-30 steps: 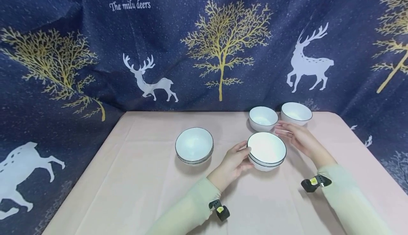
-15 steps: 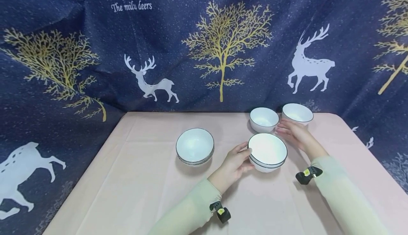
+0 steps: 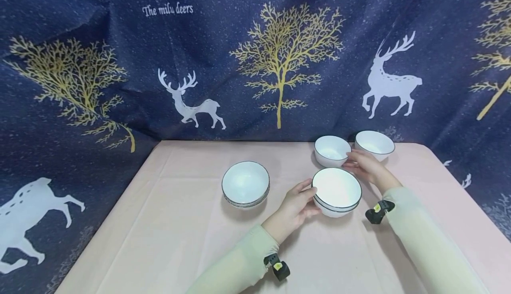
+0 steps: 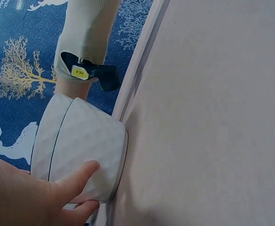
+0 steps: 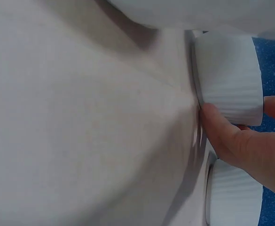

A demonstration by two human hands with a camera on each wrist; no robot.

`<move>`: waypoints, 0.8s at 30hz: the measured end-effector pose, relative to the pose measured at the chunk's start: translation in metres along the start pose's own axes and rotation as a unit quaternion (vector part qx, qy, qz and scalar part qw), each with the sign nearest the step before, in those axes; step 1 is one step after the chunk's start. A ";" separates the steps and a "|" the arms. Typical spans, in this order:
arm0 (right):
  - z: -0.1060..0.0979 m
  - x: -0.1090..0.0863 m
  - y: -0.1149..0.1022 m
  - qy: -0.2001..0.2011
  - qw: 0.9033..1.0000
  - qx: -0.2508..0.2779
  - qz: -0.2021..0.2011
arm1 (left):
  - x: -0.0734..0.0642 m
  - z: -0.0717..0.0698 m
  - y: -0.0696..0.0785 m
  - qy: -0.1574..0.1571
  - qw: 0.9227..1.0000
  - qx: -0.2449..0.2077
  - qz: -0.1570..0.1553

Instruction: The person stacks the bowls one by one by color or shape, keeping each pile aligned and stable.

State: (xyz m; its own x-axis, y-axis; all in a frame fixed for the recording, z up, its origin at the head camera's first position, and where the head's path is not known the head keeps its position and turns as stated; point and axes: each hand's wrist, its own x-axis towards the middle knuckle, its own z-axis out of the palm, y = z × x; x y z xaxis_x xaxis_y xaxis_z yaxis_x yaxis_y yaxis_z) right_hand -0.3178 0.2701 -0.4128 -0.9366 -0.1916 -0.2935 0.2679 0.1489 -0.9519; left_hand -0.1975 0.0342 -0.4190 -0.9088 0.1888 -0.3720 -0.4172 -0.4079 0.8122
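My left hand [image 3: 294, 209] holds a stack of two white bowls with dark rims [image 3: 336, 188], its thumb at the rim and its fingers against the outer side. In the left wrist view the dimpled outer wall of these bowls [image 4: 85, 146] shows, fingertips pressed on it. Behind the stack, my right hand [image 3: 369, 167] grips the right side of a single white bowl [image 3: 331, 150]. The right wrist view shows that bowl's ribbed wall [image 5: 229, 80], with one digit low on its side and another at its rim.
Another white bowl [image 3: 374, 143] stands at the back right, close beside the right hand. To the left is a stack of bowls [image 3: 245, 183]. The table has a pale pink cloth [image 3: 167, 223]; a dark blue curtain [image 3: 247, 63] hangs along its back edge.
My right hand has moved left and closed onto the side of the single back bowl. My left hand keeps holding the two-bowl stack in nearly the same place.
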 end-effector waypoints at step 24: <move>0.001 0.005 -0.004 0.012 0.999 0.019 0.023 | -0.002 -0.001 0.000 -0.002 1.000 0.003 0.003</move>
State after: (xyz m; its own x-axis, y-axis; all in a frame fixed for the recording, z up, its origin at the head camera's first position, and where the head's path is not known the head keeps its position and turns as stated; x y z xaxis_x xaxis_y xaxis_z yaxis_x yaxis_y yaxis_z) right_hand -0.3232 0.2678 -0.4102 -0.9281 -0.1623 -0.3352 0.3188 0.1191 -0.9403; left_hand -0.1958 0.0333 -0.4191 -0.9110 0.1896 -0.3663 -0.4124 -0.4033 0.8169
